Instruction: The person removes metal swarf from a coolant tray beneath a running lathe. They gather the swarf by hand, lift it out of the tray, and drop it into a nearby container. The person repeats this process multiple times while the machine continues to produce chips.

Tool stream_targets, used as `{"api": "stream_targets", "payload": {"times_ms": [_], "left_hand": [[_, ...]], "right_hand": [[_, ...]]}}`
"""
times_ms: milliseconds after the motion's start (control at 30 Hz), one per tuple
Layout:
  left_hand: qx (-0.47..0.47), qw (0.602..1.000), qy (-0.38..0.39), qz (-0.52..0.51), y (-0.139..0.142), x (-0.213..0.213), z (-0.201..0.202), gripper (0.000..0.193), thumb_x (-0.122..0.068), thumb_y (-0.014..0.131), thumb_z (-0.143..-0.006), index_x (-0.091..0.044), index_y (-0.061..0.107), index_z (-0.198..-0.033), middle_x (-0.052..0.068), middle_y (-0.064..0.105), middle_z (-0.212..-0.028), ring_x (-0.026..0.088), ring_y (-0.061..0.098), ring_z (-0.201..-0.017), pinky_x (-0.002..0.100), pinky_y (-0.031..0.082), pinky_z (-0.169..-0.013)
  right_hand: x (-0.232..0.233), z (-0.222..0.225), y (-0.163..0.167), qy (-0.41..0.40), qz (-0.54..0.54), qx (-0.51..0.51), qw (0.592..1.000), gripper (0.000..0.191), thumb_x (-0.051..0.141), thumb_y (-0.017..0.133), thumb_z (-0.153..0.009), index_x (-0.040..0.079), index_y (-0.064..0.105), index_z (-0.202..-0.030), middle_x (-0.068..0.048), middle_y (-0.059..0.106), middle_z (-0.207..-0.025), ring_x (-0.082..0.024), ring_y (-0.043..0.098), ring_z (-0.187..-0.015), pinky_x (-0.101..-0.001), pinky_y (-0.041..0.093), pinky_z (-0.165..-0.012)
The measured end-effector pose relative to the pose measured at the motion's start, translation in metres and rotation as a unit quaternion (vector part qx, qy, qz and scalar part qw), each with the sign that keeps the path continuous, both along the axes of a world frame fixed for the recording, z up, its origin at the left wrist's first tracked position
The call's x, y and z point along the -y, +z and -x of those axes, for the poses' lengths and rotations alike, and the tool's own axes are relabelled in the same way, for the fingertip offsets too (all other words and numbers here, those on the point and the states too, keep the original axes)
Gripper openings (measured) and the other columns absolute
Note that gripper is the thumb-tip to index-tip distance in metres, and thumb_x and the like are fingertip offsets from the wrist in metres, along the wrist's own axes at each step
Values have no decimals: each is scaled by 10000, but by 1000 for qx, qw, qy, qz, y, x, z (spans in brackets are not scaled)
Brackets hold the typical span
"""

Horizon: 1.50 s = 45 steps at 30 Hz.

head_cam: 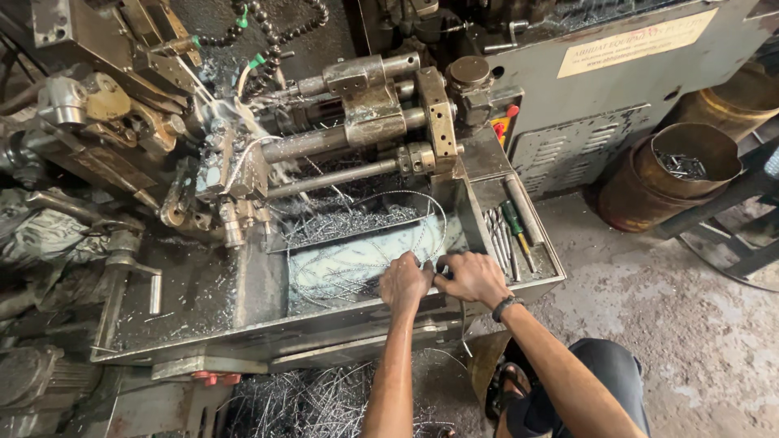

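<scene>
My left hand [403, 281] and my right hand [473, 277] meet at the front wall of the machine's metal tray [268, 324]. Both have their fingers closed on a long curly strand of metal swarf [430, 212] that loops up over the tray. The tray holds milky coolant [357, 261] and a heap of fine swarf [349, 221]. Just beyond stands the lathe-like machine [357, 122] with its steel bars. My right wrist wears a dark band [506, 306].
A side shelf holds a green-handled screwdriver [515, 223] and thin rods. A rusty drum [677, 174] with small metal parts stands right. Swarf [316, 401] is piled on the floor below the tray. A lever handle [134, 272] rises left. My sandalled foot [503, 389] is on the concrete.
</scene>
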<state>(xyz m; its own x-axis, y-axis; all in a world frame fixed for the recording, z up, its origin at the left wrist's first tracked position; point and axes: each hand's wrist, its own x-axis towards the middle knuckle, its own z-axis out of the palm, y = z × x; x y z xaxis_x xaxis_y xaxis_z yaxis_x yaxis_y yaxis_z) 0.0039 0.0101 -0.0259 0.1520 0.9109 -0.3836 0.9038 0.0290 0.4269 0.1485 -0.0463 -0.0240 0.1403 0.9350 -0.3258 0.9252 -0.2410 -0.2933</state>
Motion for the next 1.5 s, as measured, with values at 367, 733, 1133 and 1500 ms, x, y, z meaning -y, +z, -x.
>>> {"api": "stream_targets", "payload": {"times_ms": [367, 733, 1133, 1500], "left_hand": [[10, 999, 3, -31, 18, 6, 3, 418, -438, 750, -856, -130, 721, -1137, 140, 748, -1067, 307, 731, -985, 448, 551, -827], [31, 998, 11, -53, 16, 8, 4, 291, -325, 740, -843, -166, 745, -1087, 134, 739, -1084, 318, 697, -1039, 462, 513, -906], [20, 999, 4, -49, 19, 6, 5, 245, -264, 670, -867, -158, 746, -1074, 162, 753, -1071, 355, 717, -1036, 469, 547, -885], [17, 999, -1, -43, 17, 5, 5, 258, -283, 645, -875, -149, 739, -1075, 167, 753, -1071, 363, 717, -1045, 465, 557, -896]], "right_hand": [[6, 5, 18, -2, -57, -2, 998, 584, 598, 600, -846, 200, 720, -1256, -213, 751, -888, -356, 742, -874, -471, 580, -828], [9, 5, 13, 6, -108, -13, 994, 546, 593, 630, -828, 209, 748, -1198, -217, 747, -962, -390, 719, -945, -492, 567, -863], [6, 4, 10, 3, -71, -16, 997, 545, 577, 597, -848, 226, 727, -1244, -179, 754, -813, -318, 749, -778, -444, 596, -732], [9, 5, 13, 6, -123, -12, 992, 513, 561, 632, -818, 204, 765, -1162, -192, 756, -884, -368, 736, -864, -476, 584, -802]]}}
